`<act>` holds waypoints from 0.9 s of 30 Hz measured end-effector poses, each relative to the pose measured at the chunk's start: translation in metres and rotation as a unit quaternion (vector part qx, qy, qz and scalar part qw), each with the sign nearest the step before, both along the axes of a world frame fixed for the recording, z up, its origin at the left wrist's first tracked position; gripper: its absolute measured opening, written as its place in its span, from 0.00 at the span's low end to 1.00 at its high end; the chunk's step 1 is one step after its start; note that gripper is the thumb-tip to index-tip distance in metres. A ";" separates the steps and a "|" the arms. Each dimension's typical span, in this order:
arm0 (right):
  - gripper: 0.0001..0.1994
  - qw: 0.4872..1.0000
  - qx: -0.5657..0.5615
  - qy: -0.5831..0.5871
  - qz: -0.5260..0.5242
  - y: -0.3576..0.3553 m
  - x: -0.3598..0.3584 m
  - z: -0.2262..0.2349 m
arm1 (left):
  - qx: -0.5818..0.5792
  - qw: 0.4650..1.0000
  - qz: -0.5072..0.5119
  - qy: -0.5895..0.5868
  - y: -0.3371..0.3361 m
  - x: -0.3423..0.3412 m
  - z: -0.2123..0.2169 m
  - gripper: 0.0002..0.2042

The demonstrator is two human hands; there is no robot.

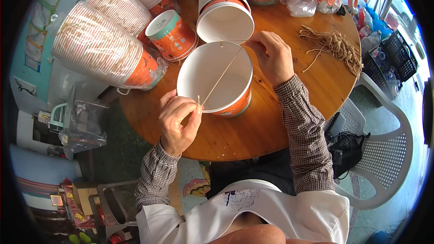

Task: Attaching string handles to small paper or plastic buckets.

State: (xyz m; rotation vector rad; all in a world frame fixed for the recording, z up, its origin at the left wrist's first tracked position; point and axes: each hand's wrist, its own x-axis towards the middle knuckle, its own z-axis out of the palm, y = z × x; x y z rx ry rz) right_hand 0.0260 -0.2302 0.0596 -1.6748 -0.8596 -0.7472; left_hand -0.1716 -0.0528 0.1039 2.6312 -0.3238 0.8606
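Note:
A large paper bucket (192, 70), white inside and orange outside, stands tilted on the round wooden table in front of me, its mouth toward me. A thin tan string (224, 71) runs taut and slantwise across the mouth. At the near left rim, my left hand (177, 122) pinches the string's end, a short tip sticking up above the fingers. My right hand (273, 58) is closed by the far right rim, pinching the string between thumb and fingers. Along the far rim, a short stretch of string passes by a small hole.
Nested stacks of paper buckets in plastic wrap (97, 45) crowd the table's left and back. An upturned orange bucket (172, 36) and a lying stack (224, 9) sit just beyond. A bundle of string (337, 47) lies at right. A grey plastic chair (384, 153) stands right.

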 end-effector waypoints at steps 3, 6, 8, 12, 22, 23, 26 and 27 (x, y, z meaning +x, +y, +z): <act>0.03 0.999 0.004 0.051 0.005 0.000 0.002 -0.004 | 0.061 0.998 0.009 -0.024 0.000 0.001 0.000 0.05; 0.04 0.995 0.018 0.094 0.019 0.002 0.005 -0.010 | 0.090 0.995 0.000 -0.034 0.001 0.003 0.000 0.04; 0.04 0.993 0.022 0.111 0.030 0.004 0.005 -0.013 | 0.107 0.993 0.003 -0.051 0.005 0.003 -0.001 0.03; 0.05 0.981 0.052 0.172 0.068 0.006 0.011 -0.020 | 0.130 0.989 -0.004 -0.064 0.007 0.006 0.000 0.03; 0.09 0.931 0.100 0.275 0.218 0.010 0.019 -0.035 | 0.161 0.986 -0.010 -0.043 0.002 0.012 -0.002 0.08; 0.08 0.918 0.086 0.287 0.259 0.004 0.020 -0.034 | 0.139 0.990 -0.010 -0.036 0.003 0.016 -0.003 0.07; 0.11 0.871 -0.003 0.314 0.377 -0.014 0.013 -0.012 | 0.112 0.992 0.031 -0.052 0.014 0.019 0.002 0.08; 0.12 0.856 -0.038 0.324 0.400 -0.016 0.009 -0.010 | 0.088 0.994 0.042 -0.041 0.016 0.020 0.002 0.09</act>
